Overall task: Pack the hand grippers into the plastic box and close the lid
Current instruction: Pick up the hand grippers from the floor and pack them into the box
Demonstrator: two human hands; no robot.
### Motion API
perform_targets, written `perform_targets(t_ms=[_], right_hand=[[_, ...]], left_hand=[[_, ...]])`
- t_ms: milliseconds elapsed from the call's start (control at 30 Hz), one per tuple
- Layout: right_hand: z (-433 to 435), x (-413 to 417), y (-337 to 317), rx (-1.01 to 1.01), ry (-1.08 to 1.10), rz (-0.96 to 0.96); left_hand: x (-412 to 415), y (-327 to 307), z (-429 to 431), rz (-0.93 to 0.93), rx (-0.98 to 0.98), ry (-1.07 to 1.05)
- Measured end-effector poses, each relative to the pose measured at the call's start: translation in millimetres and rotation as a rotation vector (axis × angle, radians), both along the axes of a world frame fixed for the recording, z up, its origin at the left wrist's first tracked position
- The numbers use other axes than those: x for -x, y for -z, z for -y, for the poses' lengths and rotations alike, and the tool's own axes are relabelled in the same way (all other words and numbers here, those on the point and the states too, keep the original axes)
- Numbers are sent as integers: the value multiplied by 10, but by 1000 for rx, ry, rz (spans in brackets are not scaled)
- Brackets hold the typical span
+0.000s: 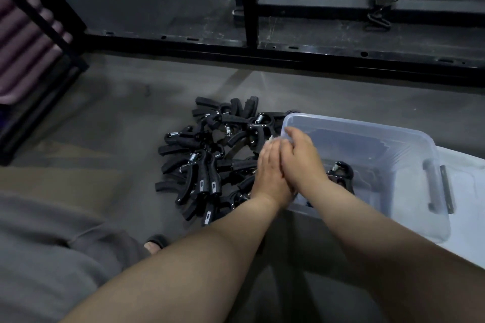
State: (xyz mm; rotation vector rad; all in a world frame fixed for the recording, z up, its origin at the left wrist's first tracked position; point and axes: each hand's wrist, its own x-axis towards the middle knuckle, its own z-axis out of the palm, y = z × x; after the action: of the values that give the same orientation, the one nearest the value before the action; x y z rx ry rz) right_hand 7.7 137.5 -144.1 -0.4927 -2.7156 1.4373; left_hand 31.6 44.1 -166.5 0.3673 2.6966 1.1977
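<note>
Left hand (271,173): over the floor (126,113) just beside the box's left wall, palm pressed against the right hand. Fingers straight and together, gripping nothing that shows.
Right hand (300,158): lies against the left hand, above the box's near-left corner. Fingers (295,134) bent a little over the left fingertips; if sth is held between the palms, cannot tell.
Plastic box (409,144): clear, open at the top, stands on the floor at right of the pile, touching it approx. at the far-left corner. Grey handle on its right end.
Hand grippers, pile (210,155): black, w/ metal springs, heaped on the floor left of the box, many crossing each other.
Gripper in box (339,172): at least one black gripper w/ spring lies inside, near the left wall, partly hidden by the right wrist.
Lid (464,186): pale flat piece under/behind the box's right side; not on the box.
Rack frame (262,47): black metal bars along the far side of the floor.
</note>
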Motion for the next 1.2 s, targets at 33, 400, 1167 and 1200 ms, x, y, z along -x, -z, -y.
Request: perform_targets(t_ms=[33, 400, 1167, 1200], right_hand=[[75, -18, 21, 28, 1, -14], [225, -389, 117, -219, -227, 228], [184, -411, 37, -266, -321, 230], [179, -408, 22, -262, -333, 242]], left_hand=[[25, -19, 24, 44, -19, 37], [68, 172, 1080, 244, 217, -586], [181, -76, 1429, 425, 240, -708], [194, -163, 1427, 363, 239, -679]])
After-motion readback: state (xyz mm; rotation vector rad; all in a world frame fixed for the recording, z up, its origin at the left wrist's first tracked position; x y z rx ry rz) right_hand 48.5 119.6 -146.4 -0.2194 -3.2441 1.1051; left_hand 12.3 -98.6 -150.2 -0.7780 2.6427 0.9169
